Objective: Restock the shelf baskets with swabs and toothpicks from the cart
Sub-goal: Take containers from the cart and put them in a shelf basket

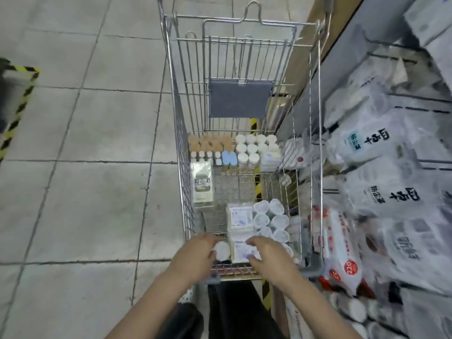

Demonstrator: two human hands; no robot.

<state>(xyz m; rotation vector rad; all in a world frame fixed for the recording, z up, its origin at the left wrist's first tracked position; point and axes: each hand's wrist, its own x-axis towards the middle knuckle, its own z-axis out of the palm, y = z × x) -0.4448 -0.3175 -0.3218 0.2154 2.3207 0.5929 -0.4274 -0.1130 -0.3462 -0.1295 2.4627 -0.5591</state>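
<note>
At the near end of the silver wire shopping cart (315, 270), the left hand (195, 255) has its fingers curled round a small round white lidded tub (222, 250), thumb on the near edge, while the right hand (269, 255) pinches the near end of a flat clear packet of white swabs (242, 250) lying just right of that tub. A second like packet (239, 216) lies just beyond the right grip, so two packets show. To the right of both sit clear round tubs with white tops (271, 221), about seven, though blur and the wrist hide some. Left and beyond the left grip stands one tall pale green-and-white box (202, 185). Farthest off, against the cart's front, are a group of peach-topped tubs (210, 143), one blue pack (229, 159) and about ten white round tubs (254, 148). The risk, as I judge it: the packet is slick and held by one end, so it may sag and slip when lifted; the tub could snag the cart's wire rim. The shelf baskets cannot be made out among the blurred white bagged goods (381, 172) to the right.
</note>
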